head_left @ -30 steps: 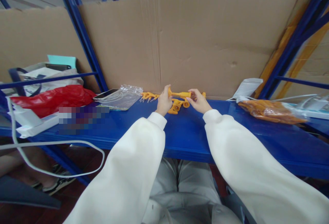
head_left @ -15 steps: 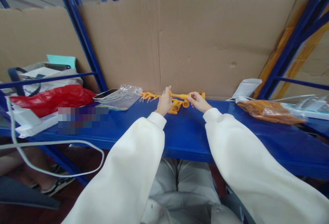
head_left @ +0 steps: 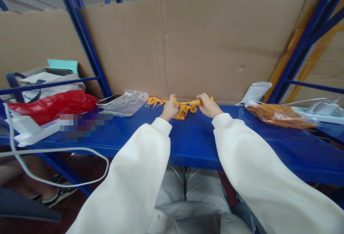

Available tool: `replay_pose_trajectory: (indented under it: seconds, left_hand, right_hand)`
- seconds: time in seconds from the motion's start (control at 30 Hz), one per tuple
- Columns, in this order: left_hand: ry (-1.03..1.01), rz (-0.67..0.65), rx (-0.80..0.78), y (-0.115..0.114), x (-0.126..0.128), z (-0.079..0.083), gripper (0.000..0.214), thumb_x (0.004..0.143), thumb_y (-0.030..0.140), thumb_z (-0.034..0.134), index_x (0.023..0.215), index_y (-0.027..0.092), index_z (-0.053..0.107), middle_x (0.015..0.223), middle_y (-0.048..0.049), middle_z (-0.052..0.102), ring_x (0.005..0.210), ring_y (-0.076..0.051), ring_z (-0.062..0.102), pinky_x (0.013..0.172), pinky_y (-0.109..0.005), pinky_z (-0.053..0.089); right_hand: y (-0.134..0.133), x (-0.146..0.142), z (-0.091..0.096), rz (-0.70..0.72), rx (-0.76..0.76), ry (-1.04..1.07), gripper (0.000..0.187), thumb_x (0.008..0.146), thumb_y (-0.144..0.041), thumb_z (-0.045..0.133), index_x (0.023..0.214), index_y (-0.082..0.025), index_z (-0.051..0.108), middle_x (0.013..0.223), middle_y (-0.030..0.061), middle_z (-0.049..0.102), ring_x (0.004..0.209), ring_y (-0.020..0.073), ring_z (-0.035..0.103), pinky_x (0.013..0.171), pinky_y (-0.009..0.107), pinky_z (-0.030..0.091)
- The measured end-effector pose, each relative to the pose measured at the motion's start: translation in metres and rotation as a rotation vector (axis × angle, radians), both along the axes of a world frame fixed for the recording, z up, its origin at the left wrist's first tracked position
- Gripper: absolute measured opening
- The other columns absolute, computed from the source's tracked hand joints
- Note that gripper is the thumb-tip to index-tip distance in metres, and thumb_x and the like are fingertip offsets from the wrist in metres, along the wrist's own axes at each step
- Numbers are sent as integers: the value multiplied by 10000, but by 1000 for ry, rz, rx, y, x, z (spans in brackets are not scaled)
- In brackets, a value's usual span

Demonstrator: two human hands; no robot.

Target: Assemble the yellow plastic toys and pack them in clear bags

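Observation:
Near the back of the blue shelf, an orange plastic rod (head_left: 185,103) spans the gap between my hands; part of it looks ridged. My left hand (head_left: 169,109) is closed around its left end. Wrapped around a thicker section at the other end is my right hand (head_left: 209,105). Just below the rod lie orange plastic parts with round, cup-like ends (head_left: 184,113). To the left of my left hand, orange branch-shaped pieces (head_left: 153,101) with small clear hooks rest against the cardboard. My fingers hide both rod ends.
A clear plastic bag (head_left: 126,105) and a phone (head_left: 111,99) lie to the left, beside a red plastic bag (head_left: 57,105). On the right sits an orange plastic-wrapped bundle (head_left: 279,115). Cardboard (head_left: 215,47) stands behind the blue shelf (head_left: 192,144). A white cable (head_left: 104,176) loops at front left.
My right hand has shifted its hold, from a fingertip pinch to a fuller grip around the rod's thicker right section. My left hand stays on the left end. The view has moved slightly.

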State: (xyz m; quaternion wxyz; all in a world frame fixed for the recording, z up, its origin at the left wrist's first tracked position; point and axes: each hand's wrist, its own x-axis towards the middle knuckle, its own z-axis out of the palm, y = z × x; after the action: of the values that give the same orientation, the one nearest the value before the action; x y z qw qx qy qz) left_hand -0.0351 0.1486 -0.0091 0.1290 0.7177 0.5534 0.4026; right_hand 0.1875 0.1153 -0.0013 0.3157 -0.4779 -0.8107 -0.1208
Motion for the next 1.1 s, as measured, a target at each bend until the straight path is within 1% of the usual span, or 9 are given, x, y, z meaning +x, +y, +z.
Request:
replay_pose_trajectory:
  seconds: [0.07, 0.2, 0.37, 0.43, 0.57, 0.7, 0.83, 0.97, 1.1]
  left_hand:
    - [13, 10, 50, -2, -1, 0, 554, 826, 117, 654, 1346, 214, 490, 940, -45, 710, 927, -233, 728, 894, -361, 572]
    - [4, -2, 29, -4, 0, 0, 563, 850, 129, 632, 1385, 204, 473, 951, -57, 710, 915, -238, 726, 906, -376, 564]
    - [23, -8, 49, -6, 1, 0, 554, 841, 105, 642, 1364, 212, 491, 955, -50, 714, 965, -243, 709, 959, -418, 547]
    - [35, -9, 59, -6, 1, 1, 545, 837, 93, 644, 1350, 210, 503, 965, -54, 710, 990, -250, 704, 975, -425, 538]
    - [52, 2, 67, -8, 2, 2, 546, 839, 98, 647, 1356, 199, 505, 954, -61, 696, 1002, -271, 697, 977, -439, 534]
    - [43, -5, 76, -8, 2, 1, 546, 833, 98, 647, 1352, 193, 505, 952, -61, 691, 999, -269, 697, 980, -430, 531]
    - [38, -13, 86, -5, 2, -1, 550, 821, 90, 646, 1340, 207, 507, 963, -54, 695, 1018, -265, 692, 973, -422, 533]
    - [36, -17, 108, -2, 2, -3, 547, 812, 95, 656, 1327, 214, 514, 984, -55, 699, 1008, -259, 691, 972, -427, 536]
    - [11, -29, 98, 2, 1, -5, 559, 810, 104, 665, 1336, 216, 511, 960, -51, 699, 936, -244, 700, 943, -422, 549]
  right_hand:
    - [1, 2, -2, -54, 13, -12, 375, 802, -110, 499, 1156, -221, 546, 1193, 138, 614, 1038, 294, 637, 862, 425, 516]
    - [5, 9, -6, -220, -2, 12, 349, 800, -109, 521, 1135, -203, 548, 1174, 151, 645, 1041, 303, 642, 845, 409, 508]
    - [10, 27, -14, -422, -94, 113, 364, 790, -66, 522, 1123, -211, 554, 1171, 131, 664, 1079, 288, 630, 841, 389, 498]
    - [11, 35, -17, -497, -122, 150, 333, 798, -85, 546, 1104, -214, 572, 1189, 131, 654, 1135, 297, 606, 867, 403, 498]
    - [10, 48, -19, -604, -129, 208, 246, 826, -164, 625, 1068, -203, 645, 1279, 159, 608, 1258, 343, 543, 967, 481, 483]
    - [8, 53, -17, -684, -264, 292, 273, 832, -244, 685, 1099, -186, 679, 1321, 169, 613, 1289, 351, 560, 1020, 486, 477]
    - [9, 52, -17, -715, -417, 352, 359, 845, -273, 687, 1186, -170, 642, 1293, 178, 677, 1247, 338, 624, 1015, 487, 481]
    - [9, 51, -19, -715, -455, 328, 389, 839, -303, 722, 1196, -190, 618, 1266, 164, 714, 1241, 328, 647, 1028, 507, 472]
    - [10, 52, -20, -718, -425, 339, 390, 832, -267, 739, 1193, -185, 616, 1252, 171, 722, 1233, 324, 659, 1029, 502, 482]
